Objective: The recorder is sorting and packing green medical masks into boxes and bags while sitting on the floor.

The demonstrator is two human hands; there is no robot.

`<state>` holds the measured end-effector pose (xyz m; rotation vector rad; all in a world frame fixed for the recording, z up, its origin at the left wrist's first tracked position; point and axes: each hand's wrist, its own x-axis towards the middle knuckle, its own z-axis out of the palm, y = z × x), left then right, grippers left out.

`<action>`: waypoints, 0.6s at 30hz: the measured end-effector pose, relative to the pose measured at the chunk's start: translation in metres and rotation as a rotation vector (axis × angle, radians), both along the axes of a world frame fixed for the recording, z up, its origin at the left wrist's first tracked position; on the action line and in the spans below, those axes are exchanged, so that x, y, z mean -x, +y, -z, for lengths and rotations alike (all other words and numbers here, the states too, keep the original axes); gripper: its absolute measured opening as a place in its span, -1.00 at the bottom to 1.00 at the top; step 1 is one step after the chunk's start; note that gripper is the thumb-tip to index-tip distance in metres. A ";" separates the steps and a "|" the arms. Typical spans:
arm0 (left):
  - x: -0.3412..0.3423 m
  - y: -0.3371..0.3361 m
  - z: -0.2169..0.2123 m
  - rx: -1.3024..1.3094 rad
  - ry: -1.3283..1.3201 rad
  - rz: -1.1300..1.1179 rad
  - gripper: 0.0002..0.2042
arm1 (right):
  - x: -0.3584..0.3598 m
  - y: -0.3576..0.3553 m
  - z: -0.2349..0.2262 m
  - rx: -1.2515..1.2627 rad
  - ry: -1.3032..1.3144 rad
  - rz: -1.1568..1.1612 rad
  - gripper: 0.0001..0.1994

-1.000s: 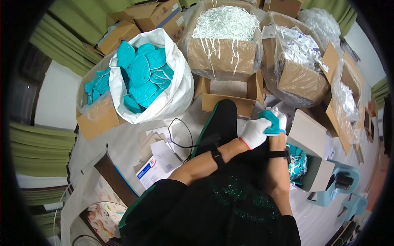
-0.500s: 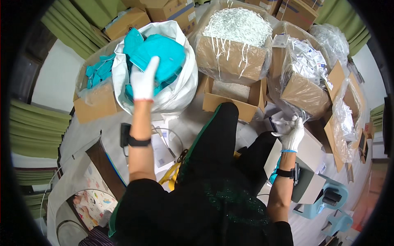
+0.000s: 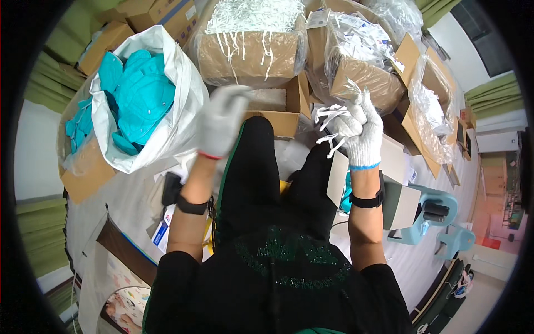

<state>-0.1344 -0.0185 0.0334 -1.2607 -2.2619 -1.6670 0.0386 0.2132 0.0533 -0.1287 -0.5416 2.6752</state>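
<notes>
My right hand [image 3: 356,131], in a white knit glove with a blue cuff, is closed around several white strips [image 3: 332,114] whose ends stick out to the left. Something thin and clear pokes up above its fingers. My left hand [image 3: 222,125], gloved with a red cuff, is smeared by motion beside the small open carton [image 3: 278,125]; its fingers and anything in them cannot be made out. To its left stands a white sack [image 3: 191,83] holding teal caps [image 3: 146,100]. A carton [image 3: 245,58] heaped with white strips [image 3: 253,15] stands ahead.
Plastic-lined cartons with small white packets [image 3: 359,36] stand at the right. More teal cloth pieces [image 3: 79,125] lie in a carton behind the sack. Light-blue plastic stools [image 3: 414,222] are at right. A person [image 3: 123,309] lies partly visible inside a mesh-sided playpen at lower left.
My left hand has left the teal caps in the sack and swung right, toward my right hand. My right hand has moved up and left with the white strips. The view has shifted right.
</notes>
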 end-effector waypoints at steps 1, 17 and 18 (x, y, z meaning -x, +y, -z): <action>-0.014 0.019 0.000 -0.030 -0.188 0.128 -0.83 | 0.002 -0.001 -0.001 0.001 0.002 -0.020 -0.72; -0.072 0.105 0.018 0.150 -0.632 0.588 -0.81 | -0.010 -0.017 0.008 -0.244 -0.286 0.085 -0.77; -0.073 0.107 0.021 0.195 -0.679 0.591 -0.83 | -0.011 -0.017 0.007 -0.246 -0.377 0.091 -0.77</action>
